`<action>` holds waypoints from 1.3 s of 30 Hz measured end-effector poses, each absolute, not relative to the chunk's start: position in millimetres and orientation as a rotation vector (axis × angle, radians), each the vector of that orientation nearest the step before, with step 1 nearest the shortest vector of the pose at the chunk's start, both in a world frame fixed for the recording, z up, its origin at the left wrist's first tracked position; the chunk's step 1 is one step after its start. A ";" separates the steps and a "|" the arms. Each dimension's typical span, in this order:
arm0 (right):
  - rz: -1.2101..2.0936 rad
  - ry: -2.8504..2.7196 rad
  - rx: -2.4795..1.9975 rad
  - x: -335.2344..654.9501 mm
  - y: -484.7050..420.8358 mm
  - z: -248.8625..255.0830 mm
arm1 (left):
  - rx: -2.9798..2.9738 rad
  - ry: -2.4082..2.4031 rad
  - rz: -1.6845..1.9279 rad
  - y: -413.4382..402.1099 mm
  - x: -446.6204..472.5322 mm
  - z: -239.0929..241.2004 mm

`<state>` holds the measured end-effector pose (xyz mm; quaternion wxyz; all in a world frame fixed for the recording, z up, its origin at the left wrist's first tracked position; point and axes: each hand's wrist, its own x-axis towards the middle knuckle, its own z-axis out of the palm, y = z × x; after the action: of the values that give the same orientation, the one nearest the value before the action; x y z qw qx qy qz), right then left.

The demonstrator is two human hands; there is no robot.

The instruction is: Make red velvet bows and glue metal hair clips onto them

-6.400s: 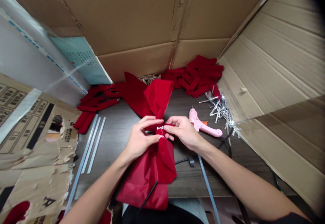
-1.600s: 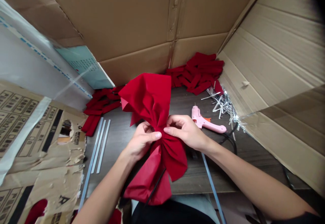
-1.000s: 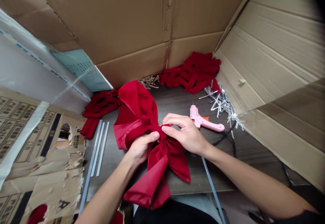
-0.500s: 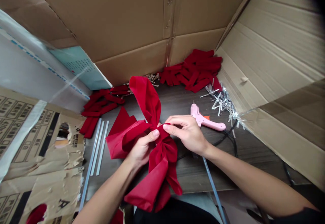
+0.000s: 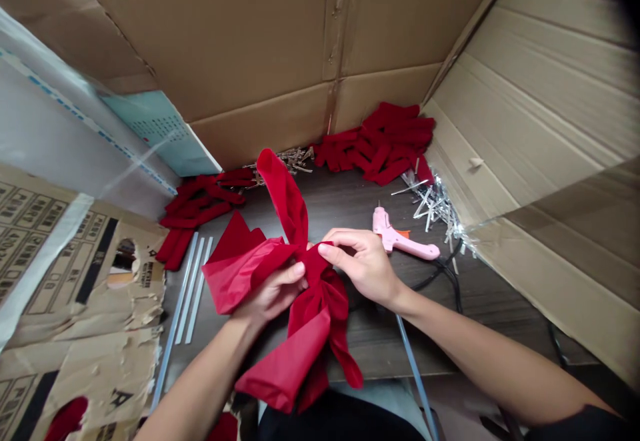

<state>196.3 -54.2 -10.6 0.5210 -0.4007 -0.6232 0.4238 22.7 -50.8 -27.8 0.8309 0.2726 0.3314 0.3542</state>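
Observation:
A large red fabric bow [image 5: 293,368] hangs between my hands over the front edge of the table, its loops spread up, left and down. My left hand [image 5: 280,288] grips it near the centre, thumb on top and the other fingers mostly hidden beneath the cloth. At the bow's middle, my right hand [image 5: 363,258] pinches a short red fabric strip [image 5: 316,261] between thumb and forefinger. Beyond my right hand a pink glue gun [image 5: 400,234] lies on its side, orange trigger showing.
Clear glue sticks [image 5: 193,294] lie at the left. Folded red strips [image 5: 380,141] are heaped at the back right, more red strips [image 5: 197,208] at the back left. Silver twist ties [image 5: 437,204] are scattered by the right cardboard wall [image 5: 540,121]. A black cable [image 5: 447,274] runs behind my right wrist.
My left hand has shifted slightly left and down along the bow, and the upper loop has narrowed and tilted. My right hand keeps its pinch on the strip.

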 end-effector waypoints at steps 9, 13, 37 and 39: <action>1.302 -1.233 -1.039 188.3 -49.2 -26.5 | 0.567 0.790 0.880 -47.9 30.6 -29.1; 1.420 -1.096 -1.011 179.1 -47.0 -32.9 | 0.571 0.807 0.948 -46.4 34.1 -27.6; 0.478 -1.697 -1.081 180.3 -49.6 -38.6 | 0.897 1.126 1.041 -47.6 31.4 -13.7; 0.501 -1.744 -1.068 179.4 -49.5 -39.7 | 0.930 1.090 1.036 -48.6 29.0 -14.5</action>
<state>179.4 -49.5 -39.7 0.4950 -0.4408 -0.7196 0.2069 29.0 -48.6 -14.5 0.6340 0.4068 0.4766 0.4532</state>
